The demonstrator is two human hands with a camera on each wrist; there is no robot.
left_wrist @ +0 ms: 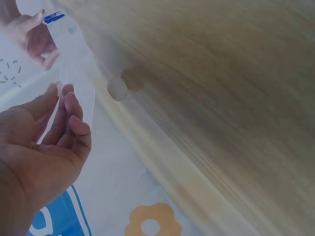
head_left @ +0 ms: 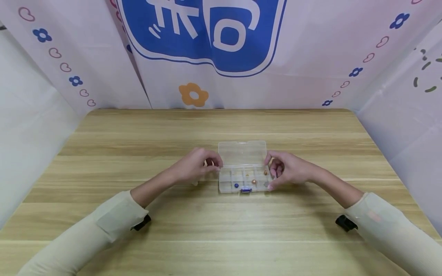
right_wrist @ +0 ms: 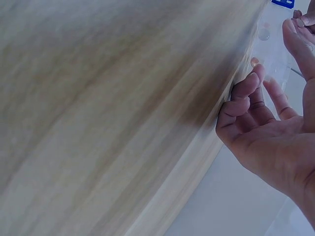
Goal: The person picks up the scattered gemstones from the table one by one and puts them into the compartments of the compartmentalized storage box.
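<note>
A clear plastic compartment box (head_left: 236, 168) lies on the table with its lid (head_left: 242, 152) raised at the back. Inside sit a dark blue bead (head_left: 236, 185), a copper bead (head_left: 254, 181), a brown bead (head_left: 265, 173) and a clear bead (right_wrist: 264, 33). My left hand (head_left: 198, 165) pinches the box's left edge near the hinge, thumb and index tips close together. At the right end, my right hand (head_left: 290, 168) holds the box between thumb and index, its other fingers curled. Beneath the left hand, a clear round bead (left_wrist: 117, 88) rests on the table.
The wooden table (head_left: 207, 230) carries the box around its middle. A white cloth with a blue sign (head_left: 207, 50) and an orange flower (head_left: 193, 94) hangs behind the far edge. The box has a blue latch (head_left: 246, 189) at its front.
</note>
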